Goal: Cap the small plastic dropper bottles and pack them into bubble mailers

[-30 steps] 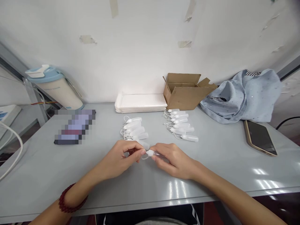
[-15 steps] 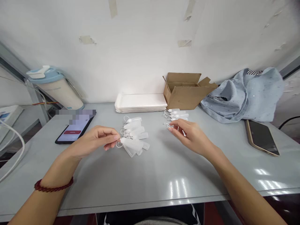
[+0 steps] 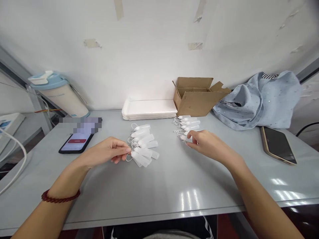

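Small translucent white plastic bottles (image 3: pixel 147 138) with string loops lie fanned out in a pile left of centre. My left hand (image 3: pixel 116 151) is closed at the pile's near left side, thumb and finger pinching the cap end of one bottle (image 3: pixel 140 159). A smaller row of the same bottles (image 3: pixel 191 122) lies on the right. At the near end of that row, my right hand (image 3: pixel 205 144) has its thumb and index finger curled about another bottle (image 3: pixel 183 137). The body of that bottle is mostly hidden by the fingers.
Behind the bottles are a stack of white trays (image 3: pixel 149 109) and an open cardboard box (image 3: pixel 199 103). A lit phone (image 3: pixel 77 141) and a tumbler (image 3: pixel 64 98) stand left. A blue cloth bag (image 3: pixel 259 99) and a dark phone (image 3: pixel 279 145) lie right on the grey table (image 3: pixel 149 196).
My right hand has moved slightly right and nearer, uncovering a bottle's tip in the row. The left hand has shifted slightly right and nearer, and its bottle now lies lower on the pile.
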The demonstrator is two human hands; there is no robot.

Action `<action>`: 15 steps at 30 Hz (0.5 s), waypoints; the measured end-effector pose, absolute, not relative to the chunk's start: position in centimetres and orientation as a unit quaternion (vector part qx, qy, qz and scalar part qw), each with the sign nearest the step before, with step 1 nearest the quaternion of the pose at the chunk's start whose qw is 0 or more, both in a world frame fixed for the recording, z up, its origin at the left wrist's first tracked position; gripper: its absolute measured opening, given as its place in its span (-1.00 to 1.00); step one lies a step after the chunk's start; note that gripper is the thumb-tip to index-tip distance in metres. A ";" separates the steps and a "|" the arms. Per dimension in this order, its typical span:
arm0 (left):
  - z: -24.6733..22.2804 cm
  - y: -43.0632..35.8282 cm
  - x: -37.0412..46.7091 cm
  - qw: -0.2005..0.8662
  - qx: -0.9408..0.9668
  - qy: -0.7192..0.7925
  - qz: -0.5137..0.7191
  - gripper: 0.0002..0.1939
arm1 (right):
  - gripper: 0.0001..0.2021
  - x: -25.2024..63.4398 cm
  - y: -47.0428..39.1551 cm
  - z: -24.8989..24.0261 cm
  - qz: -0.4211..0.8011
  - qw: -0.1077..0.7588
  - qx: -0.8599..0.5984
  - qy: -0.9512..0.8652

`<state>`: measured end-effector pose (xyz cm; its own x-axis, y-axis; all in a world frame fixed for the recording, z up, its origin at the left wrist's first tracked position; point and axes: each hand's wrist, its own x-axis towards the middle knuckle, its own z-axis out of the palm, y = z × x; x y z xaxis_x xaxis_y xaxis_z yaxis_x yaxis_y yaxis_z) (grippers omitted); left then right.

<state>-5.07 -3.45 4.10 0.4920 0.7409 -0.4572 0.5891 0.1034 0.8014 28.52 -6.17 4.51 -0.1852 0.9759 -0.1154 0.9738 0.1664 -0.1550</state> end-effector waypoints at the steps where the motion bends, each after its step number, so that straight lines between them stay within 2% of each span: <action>1: 4.0 -3.5 -4.9 0.555 0.660 0.501 0.071 -0.64 | -0.83 28.5 -6.2 4.5 0.096 0.003 -0.641 -0.762; 15: 3.7 -3.5 -4.7 0.601 0.588 0.530 0.109 -0.67 | -0.83 30.0 -6.2 4.9 0.125 0.014 -0.675 -0.727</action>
<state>-4.66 -3.48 3.71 0.4150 0.7539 -0.5093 0.4928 0.2843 0.8224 29.97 -6.17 4.94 -0.0872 0.9850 -0.1488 0.9783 0.0564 -0.1995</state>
